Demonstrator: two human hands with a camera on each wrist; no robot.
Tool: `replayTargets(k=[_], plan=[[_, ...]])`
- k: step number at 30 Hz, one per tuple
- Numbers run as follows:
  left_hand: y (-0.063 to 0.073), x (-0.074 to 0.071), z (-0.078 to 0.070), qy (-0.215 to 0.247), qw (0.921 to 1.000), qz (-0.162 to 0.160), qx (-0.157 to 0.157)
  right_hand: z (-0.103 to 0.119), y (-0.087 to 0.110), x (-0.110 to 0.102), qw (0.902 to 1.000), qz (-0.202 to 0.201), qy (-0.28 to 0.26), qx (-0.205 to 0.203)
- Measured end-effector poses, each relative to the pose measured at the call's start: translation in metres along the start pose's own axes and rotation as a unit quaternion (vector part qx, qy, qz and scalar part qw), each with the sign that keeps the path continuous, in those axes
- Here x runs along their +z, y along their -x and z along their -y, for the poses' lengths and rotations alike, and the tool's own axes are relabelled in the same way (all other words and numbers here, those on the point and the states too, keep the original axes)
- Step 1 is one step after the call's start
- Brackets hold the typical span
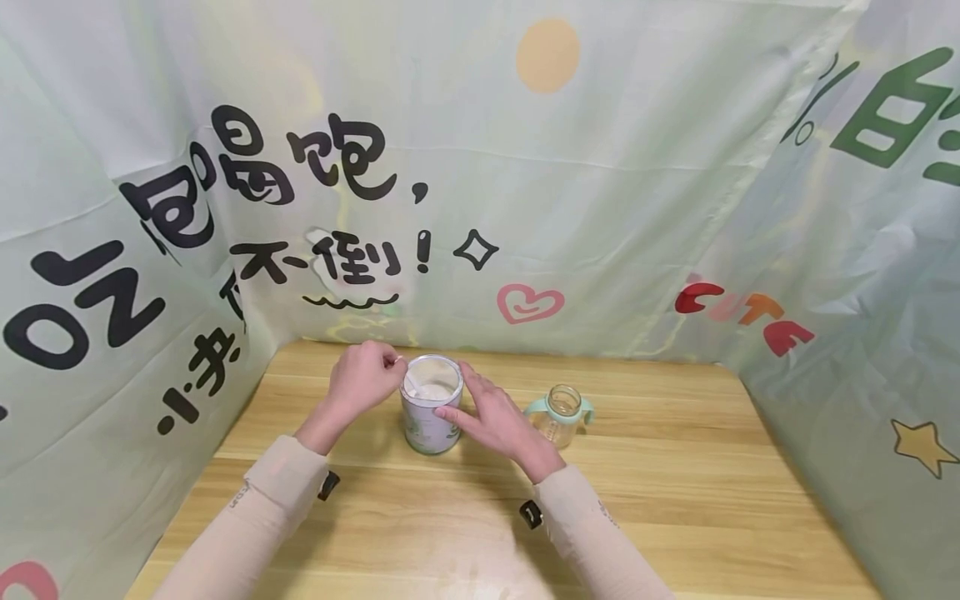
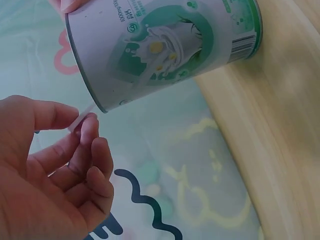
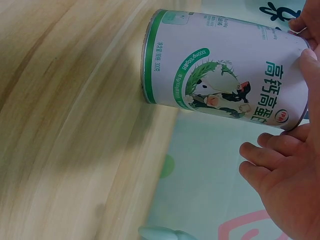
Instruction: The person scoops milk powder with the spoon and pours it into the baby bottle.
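An uncovered milk powder can, white with a green base band, stands upright on the table. Pale powder shows inside its mouth. At the can's left rim, my left hand pinches the thin white handle of what looks like a scoop between thumb and fingertips; the handle slants down into the can, and its far end is hard to make out. My right hand holds the can near the rim from the right, thumb in front and fingers round the far side. A cow picture is printed on the can.
Just right of my right hand stands a clear baby bottle, uncapped, with mint-green handles. The wooden table is bordered at the back and sides by printed cloth walls. Both sleeves carry a small black wrist piece.
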State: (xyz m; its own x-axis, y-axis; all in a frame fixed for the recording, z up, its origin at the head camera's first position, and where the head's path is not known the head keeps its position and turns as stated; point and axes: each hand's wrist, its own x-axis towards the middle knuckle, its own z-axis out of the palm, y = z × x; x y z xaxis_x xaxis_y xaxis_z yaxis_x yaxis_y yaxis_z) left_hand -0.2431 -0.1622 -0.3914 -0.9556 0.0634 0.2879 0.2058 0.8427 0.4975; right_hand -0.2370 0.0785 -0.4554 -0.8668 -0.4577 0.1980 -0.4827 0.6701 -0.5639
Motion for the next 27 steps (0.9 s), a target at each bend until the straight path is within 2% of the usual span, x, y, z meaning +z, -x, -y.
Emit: replayTargets(k=[7,17,22,27], plan=[[0.0026,-0.0036,0.0005,0.006,0.9993,0.006,-0.036,0.0004,0.0000,-0.0003,1.0000,0.000,0.001,0.003],[0.0026,-0.0040,0.0053,0.043,0.9965,-0.012,-0.071,0.0010,0.0012,-0.0014,1.0000,0.000,-0.003,-0.002],[0.0027,-0.0052,0.0069,0.069,0.9945,-0.015,-0.078,0.0007,0.0011,-0.0013,1.0000,-0.003,-0.004,-0.004],[0.0027,-0.0055,0.0095,0.114,0.9890,-0.011,-0.094,0.0007,0.0007,-0.0011,1.0000,-0.002,-0.003,-0.002]])
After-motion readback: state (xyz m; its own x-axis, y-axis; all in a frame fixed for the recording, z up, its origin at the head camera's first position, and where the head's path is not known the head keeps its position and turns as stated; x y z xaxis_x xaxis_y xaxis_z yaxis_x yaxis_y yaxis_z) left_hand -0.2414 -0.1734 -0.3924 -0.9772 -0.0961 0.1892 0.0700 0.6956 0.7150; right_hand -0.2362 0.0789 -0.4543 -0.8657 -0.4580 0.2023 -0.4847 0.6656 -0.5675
